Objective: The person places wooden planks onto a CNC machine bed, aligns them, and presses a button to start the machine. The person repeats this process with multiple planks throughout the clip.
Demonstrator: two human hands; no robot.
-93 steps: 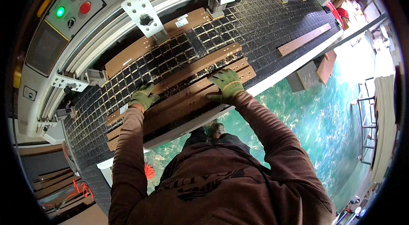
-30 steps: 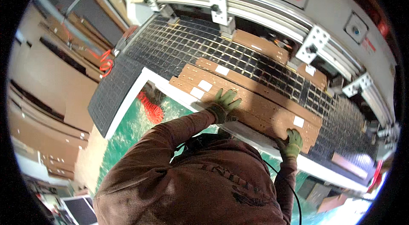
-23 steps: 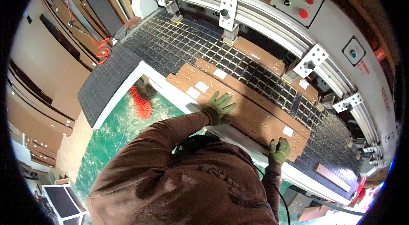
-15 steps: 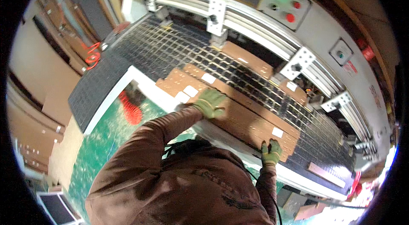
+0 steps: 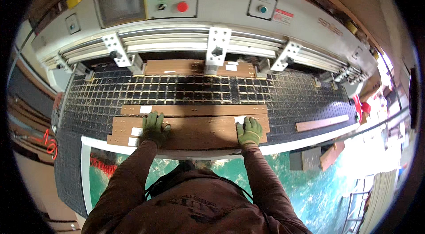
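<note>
Left hand (image 5: 155, 130) and right hand (image 5: 249, 133), green-gloved, fingers spread, laid on brown boards (image 5: 199, 130).
Boards are placed side by side along the near edge of the black gridded tabletop (image 5: 90, 116).

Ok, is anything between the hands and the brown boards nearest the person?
Nothing visible. The left hand and right hand both appear to rest directly on the brown boards. A flat white label shows beside the right hand; a separate brown strip lies along their far side.
</note>
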